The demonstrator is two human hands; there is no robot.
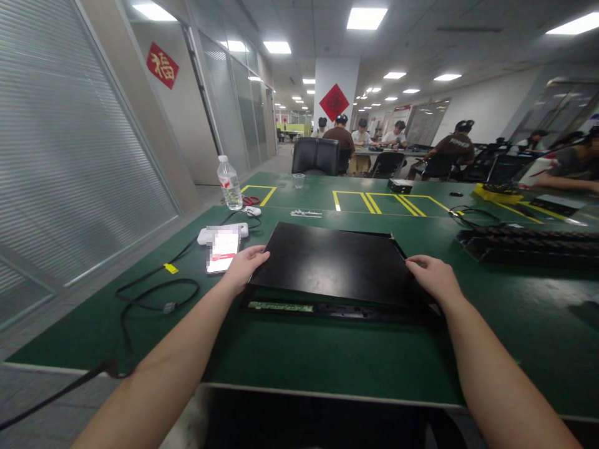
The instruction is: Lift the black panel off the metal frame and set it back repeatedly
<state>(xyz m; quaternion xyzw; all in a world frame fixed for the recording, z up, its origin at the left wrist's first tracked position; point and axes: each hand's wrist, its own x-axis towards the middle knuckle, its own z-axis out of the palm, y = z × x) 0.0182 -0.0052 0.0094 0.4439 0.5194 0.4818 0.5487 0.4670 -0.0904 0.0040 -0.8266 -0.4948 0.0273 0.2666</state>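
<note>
A flat black panel, like a display screen (332, 259), is held by its two short sides above a shallow black frame (369, 312). Along the frame's near edge shows a strip of green circuit board (281, 307). My left hand (247, 265) pinches the panel's left edge, thumb on top, other fingers partly hidden beneath. On the opposite side my right hand (433, 277) grips the right edge near its far corner, thumb and fingers closed. The panel looks slightly tilted and shifted within the frame; whether it touches the frame cannot be made out.
Left on the green table (234, 362) are a lit phone (223, 251), a white power strip (206, 234), a black cable (154, 284), and a water bottle (229, 184). Black slotted racks (528, 245) lie right. A plastic cup (298, 181) stands behind; several people sit farther back.
</note>
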